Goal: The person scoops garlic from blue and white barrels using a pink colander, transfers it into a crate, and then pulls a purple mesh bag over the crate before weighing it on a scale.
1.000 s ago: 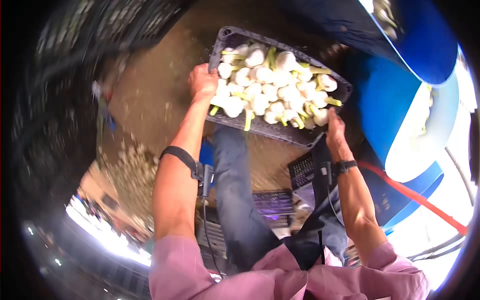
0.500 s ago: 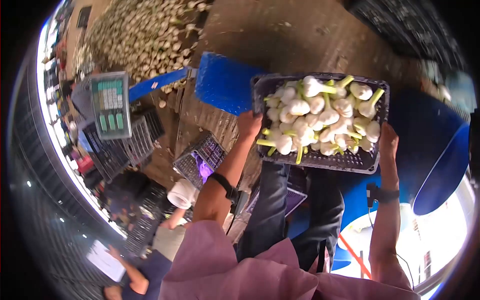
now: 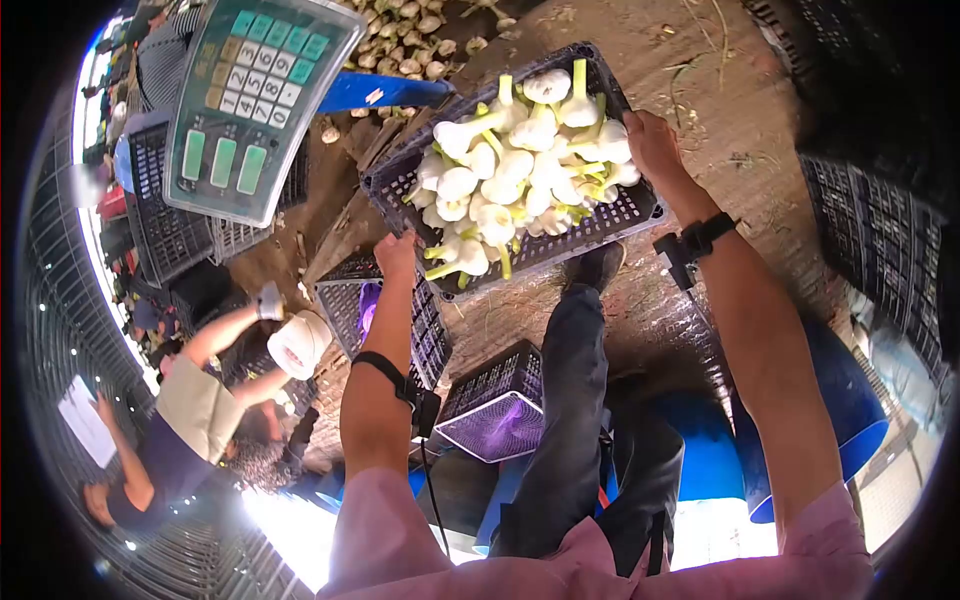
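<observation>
A dark perforated plastic crate (image 3: 392,188) heaped with white garlic bulbs (image 3: 505,180) is held out in front of me, tilted in this view. My left hand (image 3: 397,256) grips its near left side, fingers closed at the rim. On the opposite end, my right hand (image 3: 652,148) is wrapped round the right edge. Short green stems stick out from the bulbs. Just left of the crate is a scale's keypad display (image 3: 258,105) on a blue post (image 3: 385,92). The scale's blue platform is hidden behind the crate.
Below the crate stand crates with purple netting (image 3: 500,425). Loose garlic (image 3: 400,35) covers the floor at the top. A person (image 3: 185,415) at left is near a white bucket (image 3: 300,345); another hand holds paper (image 3: 88,420). Stacked black crates (image 3: 880,230) and blue barrels (image 3: 820,400) are right.
The crate has moved left and up in view and is tilted, both hands still on it. It now covers the blue scale platform. The display appears larger and nearer.
</observation>
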A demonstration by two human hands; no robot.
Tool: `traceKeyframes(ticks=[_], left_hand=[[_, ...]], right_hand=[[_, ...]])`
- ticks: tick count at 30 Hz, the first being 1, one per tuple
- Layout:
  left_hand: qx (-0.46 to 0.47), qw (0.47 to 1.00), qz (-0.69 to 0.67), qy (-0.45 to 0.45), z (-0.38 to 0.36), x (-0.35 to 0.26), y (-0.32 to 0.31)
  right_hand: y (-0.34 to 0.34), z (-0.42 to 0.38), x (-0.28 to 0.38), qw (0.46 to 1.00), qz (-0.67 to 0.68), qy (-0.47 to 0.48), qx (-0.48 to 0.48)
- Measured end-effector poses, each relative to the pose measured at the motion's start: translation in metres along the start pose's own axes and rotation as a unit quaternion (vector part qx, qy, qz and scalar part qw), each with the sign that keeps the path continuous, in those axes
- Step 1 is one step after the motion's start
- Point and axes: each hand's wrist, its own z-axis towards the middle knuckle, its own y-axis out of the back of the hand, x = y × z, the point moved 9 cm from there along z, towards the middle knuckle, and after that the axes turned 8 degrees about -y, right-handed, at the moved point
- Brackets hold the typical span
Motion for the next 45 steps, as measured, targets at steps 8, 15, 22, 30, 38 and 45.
traceKeyframes(ticks=[8, 15, 22, 30, 38, 45], left_hand=[[-0.145, 0.945, 0.155, -0.248, -0.071, -0.128, 0.012], [0.207, 0.843, -0.075, -0.490, -0.313, -0.327, -0.066], [0.295, 0.843, 0.008, -0.449, -0.358, -0.296, -0.089], [0.295, 0.870, 0.064, -0.389, -0.335, -0.270, -0.073], [0.273, 0.882, 0.127, -0.363, -0.276, -0.228, -0.086], [0.082, 0.933, 0.217, -0.275, -0.108, -0.192, -0.084]], right_hand=[[0.030, -0.058, -0.040, 0.995, 0.019, 0.084, -0.058], [0.083, -0.176, -0.260, 0.990, -0.130, -0.055, -0.017], [0.123, -0.260, -0.317, 0.988, -0.016, -0.147, -0.037], [0.090, -0.252, -0.304, 0.987, 0.087, -0.134, -0.004], [0.069, -0.246, -0.263, 0.990, 0.074, -0.117, 0.029], [0.049, -0.270, -0.317, 0.978, 0.150, -0.141, 0.017]])
